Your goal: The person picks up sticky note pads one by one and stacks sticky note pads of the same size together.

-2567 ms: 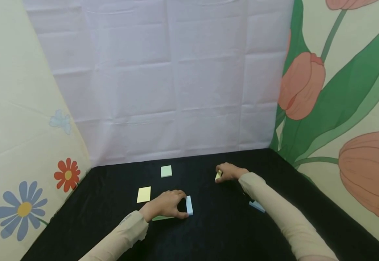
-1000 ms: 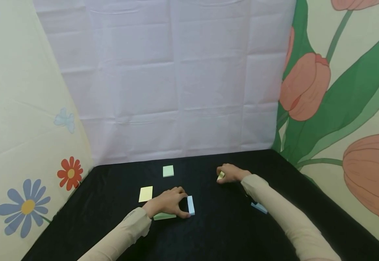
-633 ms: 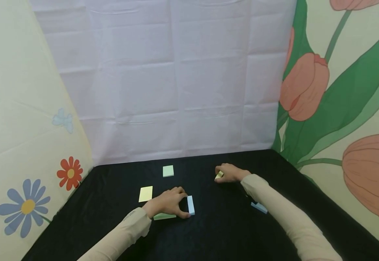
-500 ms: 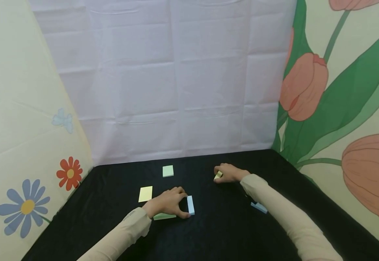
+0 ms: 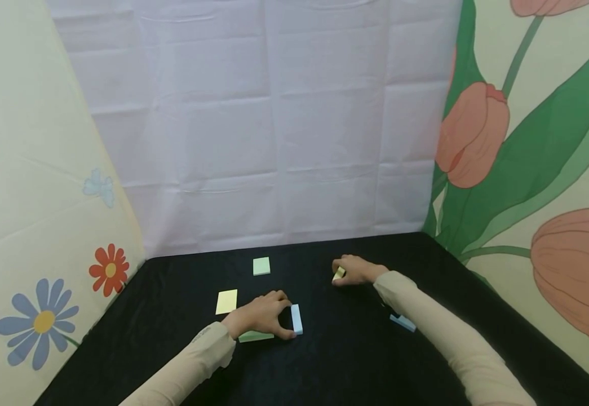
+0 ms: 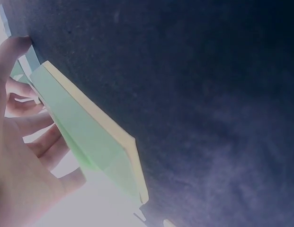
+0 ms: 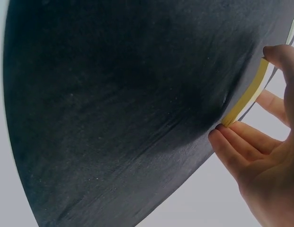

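My left hand (image 5: 261,314) spans a light blue sticky-note pad (image 5: 296,320), its thumb at the near end and fingertips at the far end. Under that wrist lies a green pad (image 5: 256,336), partly covered in the head view; the same green pad (image 6: 87,125) fills the foreground of the left wrist view. Farther back on the right, my right hand (image 5: 357,269) pinches a small yellow sticky-note pad (image 5: 339,273) between thumb and fingertips. The right wrist view shows this yellow pad (image 7: 248,92) gripped at both ends, its edge towards the camera.
On the black tablecloth (image 5: 345,361) lie a yellow pad (image 5: 226,302) left of the left hand and a light green pad (image 5: 261,266) farther back. Another blue pad (image 5: 402,322) is partly hidden by the right sleeve. A white cloth (image 5: 274,141) hangs behind the table.
Over the last second my right hand has shifted slightly left with the yellow pad, whose tilt has varied a little. My left hand and the other pads have stayed put.
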Tool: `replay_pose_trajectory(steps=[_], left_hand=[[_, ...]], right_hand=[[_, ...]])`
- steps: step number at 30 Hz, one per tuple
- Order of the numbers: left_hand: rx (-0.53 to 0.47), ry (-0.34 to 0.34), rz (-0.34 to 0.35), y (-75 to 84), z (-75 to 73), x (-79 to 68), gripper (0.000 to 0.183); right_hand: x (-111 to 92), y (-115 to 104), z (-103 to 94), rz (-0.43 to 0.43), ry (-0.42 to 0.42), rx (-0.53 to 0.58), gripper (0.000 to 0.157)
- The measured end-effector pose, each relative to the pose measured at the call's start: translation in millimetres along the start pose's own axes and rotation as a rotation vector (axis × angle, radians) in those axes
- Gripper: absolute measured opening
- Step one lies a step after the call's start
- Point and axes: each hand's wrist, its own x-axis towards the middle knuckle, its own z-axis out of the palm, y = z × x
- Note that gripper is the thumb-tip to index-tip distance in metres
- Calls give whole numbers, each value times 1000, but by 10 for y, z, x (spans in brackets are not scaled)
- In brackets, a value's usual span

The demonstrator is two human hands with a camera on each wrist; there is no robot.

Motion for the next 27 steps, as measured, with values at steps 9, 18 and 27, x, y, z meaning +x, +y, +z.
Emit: replay_pose_trajectory(steps=[9,18,27], left_hand=[[-9,-7,-4,-6,-11,1,76],[-10,-6,-10,-12,29,40,77],[-2,-3,-27,-9,5,49,78]], right_hand=[[-7,-39,1,1,1,-5,25],[-36,-77,37,-49,-1,-11,27],[-34,-153,8,-89,2,-13,28]])
